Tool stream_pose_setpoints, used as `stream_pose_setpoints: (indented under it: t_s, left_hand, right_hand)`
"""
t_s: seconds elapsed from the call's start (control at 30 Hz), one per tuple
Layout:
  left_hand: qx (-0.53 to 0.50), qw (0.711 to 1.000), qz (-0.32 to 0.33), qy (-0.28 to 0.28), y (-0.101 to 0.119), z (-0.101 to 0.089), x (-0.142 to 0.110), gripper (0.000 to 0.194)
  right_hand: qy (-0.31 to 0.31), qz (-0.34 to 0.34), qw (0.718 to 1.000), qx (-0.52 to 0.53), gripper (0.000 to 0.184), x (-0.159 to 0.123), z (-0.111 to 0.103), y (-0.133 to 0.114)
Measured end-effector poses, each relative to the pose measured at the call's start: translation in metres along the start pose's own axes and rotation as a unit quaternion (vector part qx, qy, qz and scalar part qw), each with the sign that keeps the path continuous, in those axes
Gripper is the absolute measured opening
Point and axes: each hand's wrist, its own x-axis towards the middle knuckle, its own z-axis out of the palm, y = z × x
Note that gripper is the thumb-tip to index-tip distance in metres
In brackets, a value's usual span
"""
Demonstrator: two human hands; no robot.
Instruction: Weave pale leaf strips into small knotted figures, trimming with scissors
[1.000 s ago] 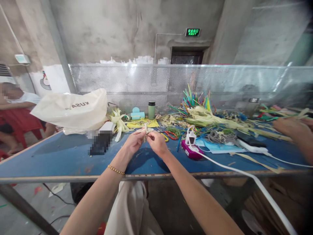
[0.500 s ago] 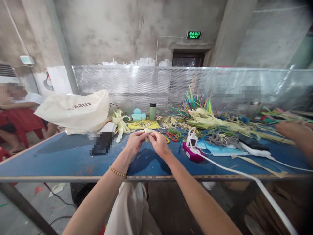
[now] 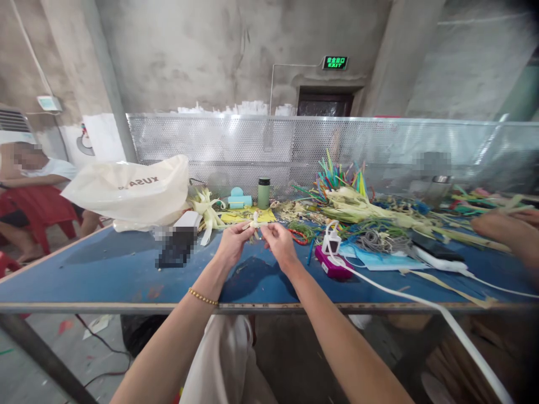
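Note:
My left hand (image 3: 231, 242) pinches a small piece of pale corn husk (image 3: 255, 220) between thumb and fingers, above the front middle of the blue table (image 3: 177, 289). The husk piece sticks up past the fingertips. Close beside it, on the right, my right hand (image 3: 278, 242) is closed with thumb and fingertips together. Whatever lies in that pinch is too small to make out. Behind my hands lies a yellow sheet (image 3: 267, 215) with scraps around it. A bundle of husk strips (image 3: 206, 209) lies to their left.
A white bag (image 3: 130, 191) and a blurred dark object (image 3: 174, 249) are on the left. A green bottle (image 3: 264, 193) stands behind. To the right are a magenta power block (image 3: 332, 264), cables, a blue mask (image 3: 379, 257) and piled husks (image 3: 357, 205). Another person's hand (image 3: 497, 227) works far right.
My right hand has drawn slightly to the right, away from my left fingertips. The husk piece now stands more upright in my left hand.

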Motion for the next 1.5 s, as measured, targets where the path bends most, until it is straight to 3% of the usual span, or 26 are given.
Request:
stream_pose_setpoints:
  t_s: [0.1, 0.27, 0.5, 0.73, 0.93, 1.13, 1.27, 1.5]
  left_hand:
    - [0.040, 0.998, -0.006, -0.044, -0.001, 0.000, -0.002, 0.026]
    - [0.047, 0.995, -0.044, -0.078, 0.003, 0.004, -0.005, 0.031]
    - [0.135, 0.990, -0.012, -0.035, 0.008, 0.009, -0.007, 0.028]
    - [0.183, 0.983, -0.008, -0.018, 0.007, 0.010, -0.007, 0.021]
    - [0.177, 0.984, -0.014, -0.009, 0.010, 0.011, -0.008, 0.019]
    - [0.153, 0.984, -0.047, -0.084, 0.007, 0.006, -0.009, 0.026]
    - [0.129, 0.983, -0.083, -0.102, 0.008, 0.007, -0.010, 0.033]
    - [0.092, 0.985, -0.117, -0.082, 0.007, 0.007, -0.011, 0.038]
  right_hand:
    - [0.010, 0.003, 0.999, 0.046, 0.028, -0.001, -0.002, -0.005]
    - [0.015, -0.021, 0.999, 0.029, 0.024, -0.002, -0.004, -0.007]
    - [-0.007, -0.049, 0.998, -0.046, 0.022, -0.002, -0.004, -0.002]
    - [0.039, -0.045, 0.996, -0.068, 0.024, -0.001, -0.004, -0.004]
    - [0.023, -0.028, 0.999, -0.034, 0.025, 0.001, -0.006, -0.003]
    - [-0.003, 0.016, 0.997, 0.076, 0.032, 0.002, -0.008, -0.007]
    - [0.014, -0.005, 0.998, 0.068, 0.028, 0.003, -0.008, -0.005]
    - [0.020, -0.019, 0.999, 0.043, 0.025, 0.003, -0.007, -0.003]
